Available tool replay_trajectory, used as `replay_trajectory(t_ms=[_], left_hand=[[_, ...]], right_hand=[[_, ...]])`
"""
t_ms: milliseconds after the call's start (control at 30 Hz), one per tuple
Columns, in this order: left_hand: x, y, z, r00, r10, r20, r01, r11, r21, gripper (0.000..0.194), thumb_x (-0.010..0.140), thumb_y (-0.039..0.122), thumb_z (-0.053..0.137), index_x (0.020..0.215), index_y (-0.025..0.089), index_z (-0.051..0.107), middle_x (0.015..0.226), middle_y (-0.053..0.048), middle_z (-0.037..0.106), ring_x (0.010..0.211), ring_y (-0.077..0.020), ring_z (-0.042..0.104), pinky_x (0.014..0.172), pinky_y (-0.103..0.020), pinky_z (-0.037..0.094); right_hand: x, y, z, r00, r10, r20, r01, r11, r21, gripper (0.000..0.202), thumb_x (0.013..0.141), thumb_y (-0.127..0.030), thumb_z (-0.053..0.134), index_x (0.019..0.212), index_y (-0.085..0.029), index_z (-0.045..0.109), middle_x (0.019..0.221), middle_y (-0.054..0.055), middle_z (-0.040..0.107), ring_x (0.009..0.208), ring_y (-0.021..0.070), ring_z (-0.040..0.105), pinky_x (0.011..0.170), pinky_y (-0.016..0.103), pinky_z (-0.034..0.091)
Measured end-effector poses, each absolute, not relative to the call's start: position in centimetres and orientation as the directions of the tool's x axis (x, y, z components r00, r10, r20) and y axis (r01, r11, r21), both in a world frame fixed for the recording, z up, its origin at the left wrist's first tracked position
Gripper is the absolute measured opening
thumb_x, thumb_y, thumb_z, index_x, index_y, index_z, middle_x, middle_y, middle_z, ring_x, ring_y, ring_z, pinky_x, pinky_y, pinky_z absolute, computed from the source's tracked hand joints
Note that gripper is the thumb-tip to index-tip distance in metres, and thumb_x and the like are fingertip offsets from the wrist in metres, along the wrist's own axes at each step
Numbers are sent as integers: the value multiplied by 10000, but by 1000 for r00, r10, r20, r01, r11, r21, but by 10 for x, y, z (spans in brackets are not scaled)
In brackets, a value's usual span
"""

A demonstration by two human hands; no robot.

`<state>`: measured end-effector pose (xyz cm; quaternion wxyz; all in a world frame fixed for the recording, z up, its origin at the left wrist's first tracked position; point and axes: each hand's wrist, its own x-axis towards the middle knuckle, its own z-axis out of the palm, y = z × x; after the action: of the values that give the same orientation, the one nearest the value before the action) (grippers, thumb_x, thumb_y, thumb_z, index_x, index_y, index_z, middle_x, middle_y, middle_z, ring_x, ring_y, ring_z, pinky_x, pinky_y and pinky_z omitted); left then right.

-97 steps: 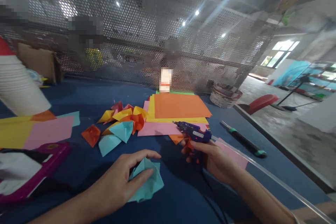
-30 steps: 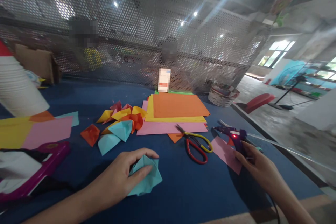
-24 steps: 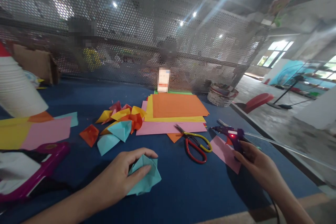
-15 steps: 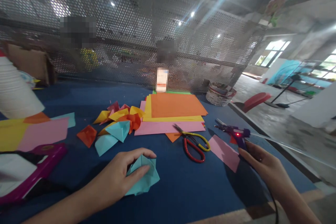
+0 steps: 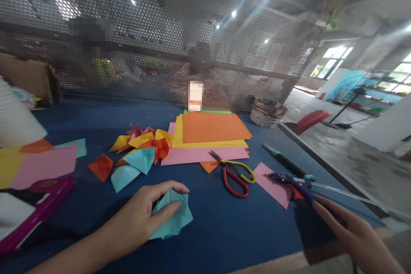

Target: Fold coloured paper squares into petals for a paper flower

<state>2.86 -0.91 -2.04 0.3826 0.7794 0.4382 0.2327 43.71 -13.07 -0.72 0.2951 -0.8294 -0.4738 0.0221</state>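
Observation:
My left hand (image 5: 157, 209) is closed around a light blue folded paper piece (image 5: 180, 218), thumb on top, low over the blue table. At the right, my right hand (image 5: 349, 222) grips the handle of a dark blue glue gun (image 5: 297, 182) with a small red light and a red trigger. Its nozzle points left over a pink paper sheet (image 5: 272, 186), and a clear glue stick juts from its back. Between the hands lie scissors (image 5: 236, 175) with one red and one yellow handle. Several folded paper pieces (image 5: 141, 158) in yellow, orange, red and blue form a heap beyond my left hand.
A stack of coloured paper (image 5: 215, 128) lies mid-table before a perforated metal screen (image 5: 144, 51). Behind the glue gun is a dark-handled tool (image 5: 289, 162). A woven basket (image 5: 268, 113) stands at the back right; a purple-framed object (image 5: 41, 212) and white stacked cups (image 5: 16, 115) are left.
My right hand has brought the glue gun down and toward the table's near right, uncovering the dark-handled tool behind. My left hand keeps its hold on the blue paper. The view has shifted slightly.

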Motion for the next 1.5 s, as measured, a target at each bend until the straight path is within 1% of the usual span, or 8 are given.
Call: replay_trajectory(t_ms=[133,233,367,467,667,900,1267,1500], left_hand=[[27,-5,-15,533,846,-29,511,-295,807,303,878,400,466,1093,253,621,843,5,678,801,-188,625,643,-223,463],[26,0,-9,539,842,-15,503,-307,808,279,883,359,481,1094,236,616,927,-3,676,801,-178,611,663,-230,455],[24,7,-3,493,868,67,478,-335,812,256,853,332,524,1049,211,636,799,15,660,634,-147,574,579,-225,432],[21,13,-3,457,882,119,457,-347,819,251,853,326,521,1046,211,635,912,3,682,804,-178,619,702,-240,469],[15,26,-10,396,897,196,440,-373,817,248,844,268,524,1063,207,625,1006,-12,694,1006,-217,609,891,-308,450],[11,19,-15,330,924,191,476,-338,812,219,876,261,501,1071,245,601,992,11,687,936,-190,628,805,-281,462],[11,7,-15,263,909,324,471,-414,779,114,901,262,506,960,255,603,847,48,668,787,-128,618,710,-223,454],[13,4,-18,277,900,338,470,-433,769,99,903,256,500,956,249,583,839,40,651,786,-137,611,723,-250,453]], right_hand=[[423,-119,-12,489,778,396,871,-407,-275,625,697,-661,455,1018,-172,674,991,189,683,891,405,645,774,537,508],[377,-101,1,272,821,501,961,-203,-190,512,841,-560,409,1160,-204,593,1133,160,629,1020,363,599,853,502,475],[293,-69,25,-174,908,380,895,307,-324,271,913,-361,467,1129,-254,592,1112,78,652,1006,236,617,836,344,479],[244,-39,33,-324,911,256,776,411,-478,168,916,-281,486,986,-225,628,984,45,671,930,192,610,811,298,448],[205,7,20,-374,925,68,670,320,-670,353,970,-356,393,690,-177,510,627,-33,492,577,101,427,508,222,313],[200,1,-6,-376,926,-47,366,101,-925,223,915,-402,517,928,-180,532,741,-24,528,675,114,480,601,227,375],[197,-9,-8,-503,850,-158,289,-7,-957,272,884,-400,562,793,-145,579,716,-14,528,651,105,443,580,224,345],[196,-10,-10,-521,847,-104,175,-13,-984,138,877,-281,590,819,-157,607,737,-29,547,687,94,481,635,198,389]])
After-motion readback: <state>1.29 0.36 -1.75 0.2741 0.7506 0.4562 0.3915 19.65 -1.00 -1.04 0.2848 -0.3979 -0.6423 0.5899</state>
